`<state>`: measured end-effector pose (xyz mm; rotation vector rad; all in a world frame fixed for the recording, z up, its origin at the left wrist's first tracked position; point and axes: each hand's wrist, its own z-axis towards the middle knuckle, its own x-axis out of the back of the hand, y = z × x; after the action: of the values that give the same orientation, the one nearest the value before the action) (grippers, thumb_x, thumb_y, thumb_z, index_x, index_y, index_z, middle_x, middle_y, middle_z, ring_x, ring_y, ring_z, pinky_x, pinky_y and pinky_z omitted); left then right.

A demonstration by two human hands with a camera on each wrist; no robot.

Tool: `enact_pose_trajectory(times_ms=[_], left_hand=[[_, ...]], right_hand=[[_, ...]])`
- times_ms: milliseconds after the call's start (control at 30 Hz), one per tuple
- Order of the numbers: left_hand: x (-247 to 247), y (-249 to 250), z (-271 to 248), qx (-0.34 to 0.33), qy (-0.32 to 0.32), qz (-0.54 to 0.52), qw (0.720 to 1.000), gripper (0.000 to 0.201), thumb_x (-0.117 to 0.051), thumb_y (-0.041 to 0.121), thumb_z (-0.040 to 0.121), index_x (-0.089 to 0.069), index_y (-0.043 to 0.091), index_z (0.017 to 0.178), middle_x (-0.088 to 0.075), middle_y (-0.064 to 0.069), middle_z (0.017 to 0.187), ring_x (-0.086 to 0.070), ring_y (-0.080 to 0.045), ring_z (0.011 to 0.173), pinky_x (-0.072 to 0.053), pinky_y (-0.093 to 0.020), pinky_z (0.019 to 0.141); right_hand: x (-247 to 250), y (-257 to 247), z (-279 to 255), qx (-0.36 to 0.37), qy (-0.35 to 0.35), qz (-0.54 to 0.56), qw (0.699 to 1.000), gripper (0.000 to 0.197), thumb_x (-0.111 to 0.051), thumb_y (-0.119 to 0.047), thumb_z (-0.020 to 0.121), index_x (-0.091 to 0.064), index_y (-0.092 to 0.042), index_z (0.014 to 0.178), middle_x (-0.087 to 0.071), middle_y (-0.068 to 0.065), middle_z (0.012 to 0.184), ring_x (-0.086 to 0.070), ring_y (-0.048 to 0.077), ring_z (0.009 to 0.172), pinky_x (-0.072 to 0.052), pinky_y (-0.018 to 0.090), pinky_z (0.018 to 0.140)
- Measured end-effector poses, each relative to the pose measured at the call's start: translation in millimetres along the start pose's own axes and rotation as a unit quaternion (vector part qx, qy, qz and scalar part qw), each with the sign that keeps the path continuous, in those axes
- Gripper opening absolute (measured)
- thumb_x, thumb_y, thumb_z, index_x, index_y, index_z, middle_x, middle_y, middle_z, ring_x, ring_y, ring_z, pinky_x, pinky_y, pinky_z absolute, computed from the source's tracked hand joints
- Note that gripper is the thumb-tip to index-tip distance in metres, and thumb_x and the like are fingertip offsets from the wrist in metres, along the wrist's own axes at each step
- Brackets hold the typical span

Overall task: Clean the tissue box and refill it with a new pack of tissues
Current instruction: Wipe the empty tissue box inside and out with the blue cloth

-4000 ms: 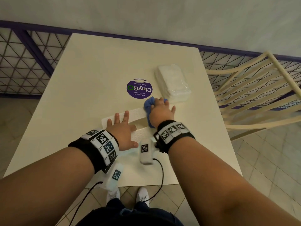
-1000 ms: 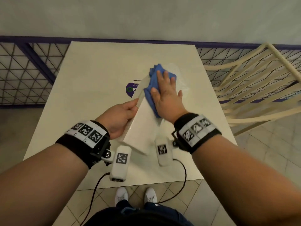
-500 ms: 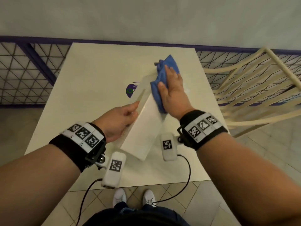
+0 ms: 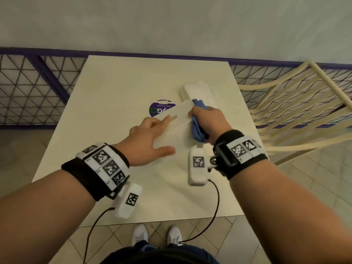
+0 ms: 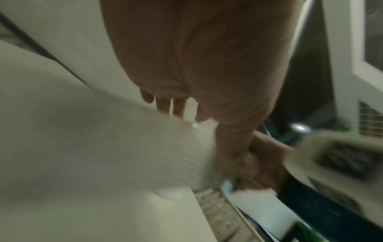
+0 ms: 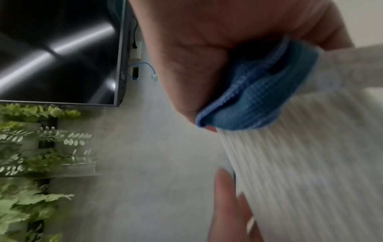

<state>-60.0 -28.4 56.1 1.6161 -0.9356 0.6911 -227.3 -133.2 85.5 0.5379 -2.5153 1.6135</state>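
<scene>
White ribbed tissue box (image 4: 176, 128) sits between both hands, tilted, blurred from motion; can't tell if its low edge touches the table (image 4: 114, 88). Left hand (image 4: 146, 139) on the box's left side, fingers straight and spread, thumb along the near edge, index tip by the slot on the top face; flat contact, no curl around it. Right hand (image 4: 209, 122) clenched around a bunched blue cloth (image 4: 198, 126), pressing it against the box's right side; right wrist view shows the waffle-weave cloth (image 6: 259, 98) wedged between palm and ribbed box wall (image 6: 300, 163), fingertips hidden. New tissue pack (image 4: 200, 92) in clear wrap lies just beyond the right hand on the table. Round purple sticker (image 4: 158, 109) just beyond the left fingertips, partly covered by the box. Cream chair (image 4: 297, 111) well right of the right hand.
</scene>
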Motion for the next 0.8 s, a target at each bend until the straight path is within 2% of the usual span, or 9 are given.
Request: enact_pose_trajectory(times_ms=[100,200,300,367,467,533,600,667,800], left_hand=[[-16.4,22.6,2.6,-0.026,0.080,0.109,0.990,0.117,-0.066,0.063,0.069,0.010,0.027,0.150,-0.014,-0.003,0.153,-0.015,-0.023,0.141,-0.015,-0.044,0.116],[-27.6,26.7,11.7,0.011,0.192,0.144,0.971,0.114,-0.068,0.060,0.066,0.000,0.021,0.149,-0.024,-0.006,0.151,-0.023,-0.026,0.139,-0.016,-0.056,0.113],[-23.6,23.1,18.7,0.009,0.276,0.099,0.956,0.093,-0.077,0.052,0.059,-0.031,0.022,0.134,-0.048,-0.004,0.131,-0.046,-0.028,0.123,-0.019,-0.070,0.105],[-19.2,17.4,18.2,0.006,0.254,0.044,0.966,0.088,-0.074,0.053,0.054,-0.039,0.024,0.130,-0.050,0.002,0.126,-0.046,-0.023,0.120,-0.018,-0.072,0.104],[-14.8,7.3,10.5,-0.032,0.246,-0.066,0.966,0.088,-0.075,0.042,0.051,-0.044,0.023,0.131,-0.047,0.007,0.121,-0.045,-0.017,0.115,-0.015,-0.066,0.109],[-13.4,6.6,-1.3,-0.066,0.245,-0.095,0.962,0.085,-0.076,0.027,0.052,-0.044,0.022,0.131,-0.044,0.008,0.114,-0.048,-0.019,0.113,-0.010,-0.046,0.113],[-12.6,6.6,-6.8,-0.076,0.243,-0.106,0.961,0.084,-0.078,0.015,0.054,-0.044,0.022,0.131,-0.042,0.010,0.111,-0.047,-0.017,0.111,-0.013,-0.024,0.102],[-10.7,6.2,-3.5,-0.069,0.242,-0.116,0.961,0.083,-0.078,0.014,0.053,-0.046,0.020,0.130,-0.044,0.009,0.112,-0.046,-0.015,0.109,-0.023,-0.024,0.094],[-6.5,9.6,8.8,-0.068,0.248,-0.178,0.950,0.045,-0.063,0.025,0.077,-0.052,0.018,0.120,-0.057,-0.005,0.118,-0.053,-0.024,0.112,-0.041,-0.036,0.098]], right_hand=[[-17.0,2.2,-3.6,0.027,0.026,0.046,0.998,0.011,-0.059,-0.024,0.081,-0.059,-0.015,0.074,-0.063,0.008,0.074,-0.062,0.027,0.076,-0.053,0.040,0.077],[-32.5,-1.5,-13.4,0.075,0.028,0.070,0.994,0.023,-0.058,-0.028,0.082,-0.061,-0.012,0.099,-0.067,0.009,0.085,-0.064,0.024,0.082,-0.053,0.041,0.081],[-46.4,-2.6,-27.1,0.106,-0.008,0.039,0.994,0.058,-0.054,-0.051,0.078,-0.050,-0.022,0.129,-0.063,0.008,0.116,-0.061,0.024,0.105,-0.050,0.043,0.095],[-48.6,-1.6,-29.4,0.129,-0.029,-0.088,0.987,0.076,-0.036,-0.070,0.075,-0.034,-0.034,0.142,-0.042,0.005,0.146,-0.037,0.030,0.135,-0.030,0.050,0.111],[-31.0,-0.2,-22.8,0.109,-0.009,-0.225,0.968,0.072,-0.015,-0.069,0.088,-0.013,-0.032,0.150,-0.007,-0.003,0.161,0.007,0.032,0.147,0.002,0.057,0.116],[-14.7,2.1,-10.5,0.098,0.010,-0.217,0.971,0.069,-0.015,-0.064,0.092,-0.018,-0.026,0.150,-0.009,0.001,0.161,0.004,0.033,0.147,0.001,0.055,0.117],[-10.3,2.9,-2.7,0.119,0.026,-0.180,0.976,0.065,-0.021,-0.060,0.094,-0.036,-0.020,0.142,-0.033,0.012,0.151,-0.022,0.036,0.143,-0.019,0.053,0.116],[-22.1,3.5,-12.3,0.176,0.044,-0.158,0.971,0.061,-0.028,-0.056,0.094,-0.040,-0.017,0.139,-0.044,0.013,0.142,-0.034,0.034,0.137,-0.029,0.049,0.112],[-59.0,16.2,-60.4,0.315,0.035,-0.210,0.925,0.066,-0.040,-0.045,0.095,-0.014,-0.019,0.151,-0.009,0.009,0.160,-0.003,0.024,0.148,-0.005,0.041,0.120]])
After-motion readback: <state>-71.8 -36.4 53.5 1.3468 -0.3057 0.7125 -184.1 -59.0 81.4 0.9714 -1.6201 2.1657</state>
